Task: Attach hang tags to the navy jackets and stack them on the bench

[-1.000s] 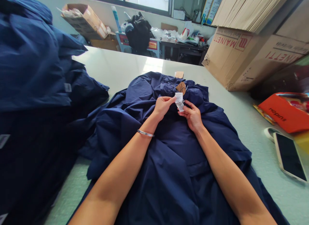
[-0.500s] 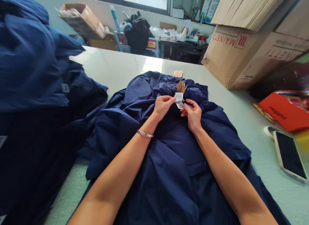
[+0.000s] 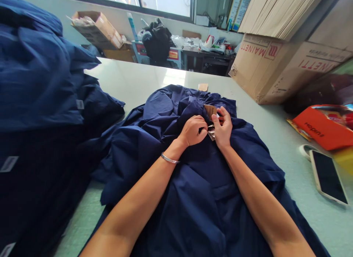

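A navy garment [image 3: 193,190] lies spread over the pale green table, its collar end away from me. My left hand [image 3: 193,131], with a metal bangle on the wrist, has its fingers curled at the collar; what they pinch is hidden. My right hand [image 3: 223,128] is closed on a brown paper tag [image 3: 210,111], thumb and fingers at its right edge. Between the hands, a white label [image 3: 211,133] hangs partly covered. Another tan tag [image 3: 203,87] lies at the garment's far edge.
Folded navy garments [image 3: 41,84] are piled high at the left. On the right are a phone [image 3: 329,177], a roll of tape [image 3: 305,151], an orange box [image 3: 325,128] and large cardboard boxes [image 3: 259,65]. Behind the table [image 3: 132,74] stands a cluttered desk [image 3: 209,60].
My left hand has let go of the white label and curled in lower at the collar. My right hand has moved up to the brown tag. The white label now hangs lower.
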Tool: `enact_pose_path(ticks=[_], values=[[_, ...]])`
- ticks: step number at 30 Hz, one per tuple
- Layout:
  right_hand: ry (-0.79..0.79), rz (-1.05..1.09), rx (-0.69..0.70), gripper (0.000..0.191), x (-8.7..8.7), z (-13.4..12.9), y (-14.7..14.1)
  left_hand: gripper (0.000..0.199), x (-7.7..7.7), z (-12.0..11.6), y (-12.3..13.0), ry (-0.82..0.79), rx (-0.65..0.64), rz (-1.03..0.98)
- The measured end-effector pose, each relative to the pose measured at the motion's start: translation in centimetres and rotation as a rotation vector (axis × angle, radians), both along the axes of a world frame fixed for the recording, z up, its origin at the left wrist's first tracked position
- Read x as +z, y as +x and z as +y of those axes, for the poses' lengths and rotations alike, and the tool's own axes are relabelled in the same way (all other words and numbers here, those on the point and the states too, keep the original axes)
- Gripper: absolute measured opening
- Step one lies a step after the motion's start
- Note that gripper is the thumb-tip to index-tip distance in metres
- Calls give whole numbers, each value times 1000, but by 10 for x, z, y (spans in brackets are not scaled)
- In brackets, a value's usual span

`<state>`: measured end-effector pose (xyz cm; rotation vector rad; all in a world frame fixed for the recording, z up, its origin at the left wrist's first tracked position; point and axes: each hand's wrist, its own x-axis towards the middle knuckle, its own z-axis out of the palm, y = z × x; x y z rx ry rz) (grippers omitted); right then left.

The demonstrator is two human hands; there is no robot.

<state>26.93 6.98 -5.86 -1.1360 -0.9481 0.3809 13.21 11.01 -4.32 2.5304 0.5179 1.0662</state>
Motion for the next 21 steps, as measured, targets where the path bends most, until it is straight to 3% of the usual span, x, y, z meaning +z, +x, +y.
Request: enact_pose_path(ticks=[4,8,14,17,21], values=[[-76,92,33,37,-5,6,3,21,-2,0,1,7,58,-16],[-121,52,12,25,-10,10,7,29,-4,1,4,17,188,-20],[-90,97,-242,24,-16,14,14,31,-24,20,8,-109,462,-76],[-52,172,-265,26,-14,13,13,32,-32,31,7,-203,520,-105],[1,160,-213,22,-9,9,5,29,-23,28,5,-193,592,-241]])
